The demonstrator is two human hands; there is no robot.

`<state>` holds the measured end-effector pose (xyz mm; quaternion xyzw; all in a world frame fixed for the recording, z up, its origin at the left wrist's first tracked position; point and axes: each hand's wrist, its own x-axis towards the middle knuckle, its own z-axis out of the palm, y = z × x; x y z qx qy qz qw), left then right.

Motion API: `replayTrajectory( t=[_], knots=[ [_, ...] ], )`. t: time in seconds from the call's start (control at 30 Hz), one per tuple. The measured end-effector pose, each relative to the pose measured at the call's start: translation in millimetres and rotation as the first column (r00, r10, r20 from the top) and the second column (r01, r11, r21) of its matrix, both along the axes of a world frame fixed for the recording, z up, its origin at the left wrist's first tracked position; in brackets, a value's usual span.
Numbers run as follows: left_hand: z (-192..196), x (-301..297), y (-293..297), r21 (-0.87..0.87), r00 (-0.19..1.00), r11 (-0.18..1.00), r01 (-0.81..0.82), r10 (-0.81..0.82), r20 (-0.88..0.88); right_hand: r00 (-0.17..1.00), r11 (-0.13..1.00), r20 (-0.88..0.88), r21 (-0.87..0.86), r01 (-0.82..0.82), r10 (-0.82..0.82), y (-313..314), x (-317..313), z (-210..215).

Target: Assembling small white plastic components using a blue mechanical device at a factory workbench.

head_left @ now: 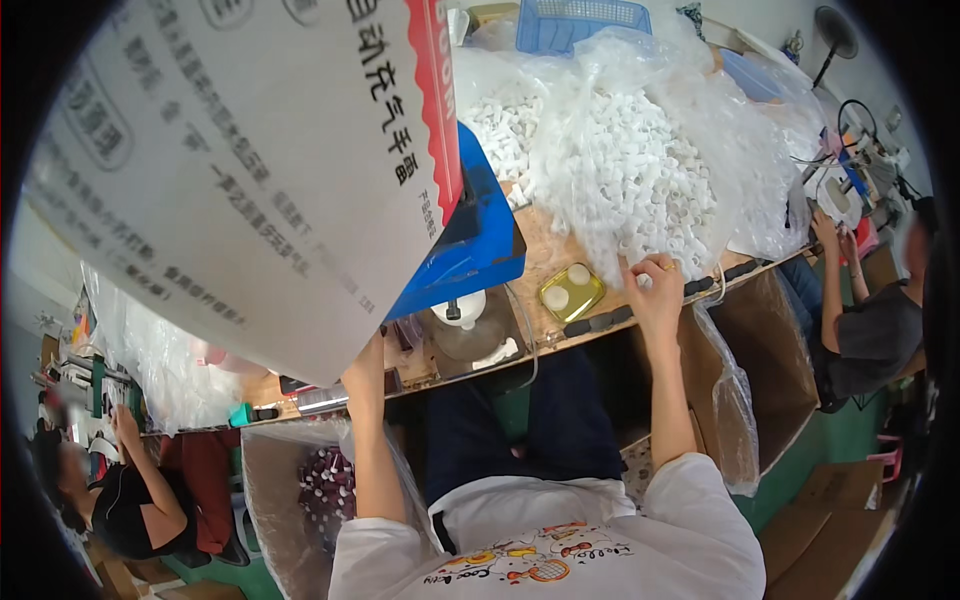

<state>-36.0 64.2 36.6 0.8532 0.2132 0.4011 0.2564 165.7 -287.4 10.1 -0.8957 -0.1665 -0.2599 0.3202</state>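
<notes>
My right hand (655,280) is at the front edge of a big heap of small white plastic pieces (640,170) lying in clear plastic. Its fingers are curled together in a pinch, and whatever lies between them is too small to make out. Beside it on the wooden bench sits a small yellow-green dish (572,292) with round pale things in it. My left hand reaches up by a blue machine (470,235). Only the wrist end of that hand (364,372) shows; its fingers are hidden behind a large printed white sheet (250,180) with a red edge, close to the camera.
Below the bench, a plastic-lined box (325,480) on the left holds small dark red and white pieces. Another lined carton (755,370) stands on the right. A blue basket (580,25) is at the back. People sit working at far left (130,500) and far right (880,330).
</notes>
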Motion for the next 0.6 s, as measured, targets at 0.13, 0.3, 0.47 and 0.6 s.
replayTrajectory(
  t=[0.13, 0.3, 0.47, 0.6],
  knots=[
    [33, 10, -39, -0.243, 0.991, 0.967, 0.080, -0.104, -0.086, 1.000, 0.999, -0.024, -0.045, -0.017, 0.016, -7, 6, -13],
    [14, 26, -64, -0.253, 0.913, 0.921, 0.296, -0.350, -0.208, 1.000, 0.997, -0.010, -0.076, 0.020, -0.021, 9, 9, -15],
    [-21, 26, -74, -0.294, 0.942, 0.912, 0.286, -0.323, -0.086, 0.998, 0.988, -0.056, -0.154, 0.011, -0.020, 1, 10, -22],
    [-23, 31, -85, -0.119, 0.975, 0.968, 0.219, -0.213, 0.064, 0.989, 0.975, -0.149, -0.220, -0.033, 0.000, -10, 9, -11]
  ],
)
